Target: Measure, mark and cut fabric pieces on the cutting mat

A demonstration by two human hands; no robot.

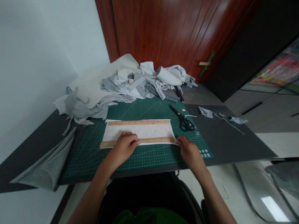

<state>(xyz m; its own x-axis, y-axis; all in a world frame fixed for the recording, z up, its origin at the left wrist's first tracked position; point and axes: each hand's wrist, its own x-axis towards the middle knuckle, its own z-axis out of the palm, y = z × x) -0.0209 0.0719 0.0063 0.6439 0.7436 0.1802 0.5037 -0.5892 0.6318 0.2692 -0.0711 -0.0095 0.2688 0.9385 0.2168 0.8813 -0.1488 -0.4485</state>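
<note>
A light grey-white piece of fabric (135,130) lies flat, lengthwise across the green cutting mat (149,157). One wooden ruler (140,122) rests along its far edge. A second wooden ruler (158,140) lies along the near edge. My left hand (125,146) is closed over the near ruler, its thumb and forefinger pinching at the fabric's front edge. With closed fingers, my right hand (188,150) pinches the fabric's near right corner, at the end of that ruler. Black-handled scissors (185,123) lie on the mat beyond my right hand, blades pointing away.
A heap of grey and white fabric scraps (140,82) covers the back of the dark table (233,140). Folded grey cloth (46,165) hangs over the front left edge. Small scraps (205,112) and cord lie right. A wooden door (158,31) stands behind.
</note>
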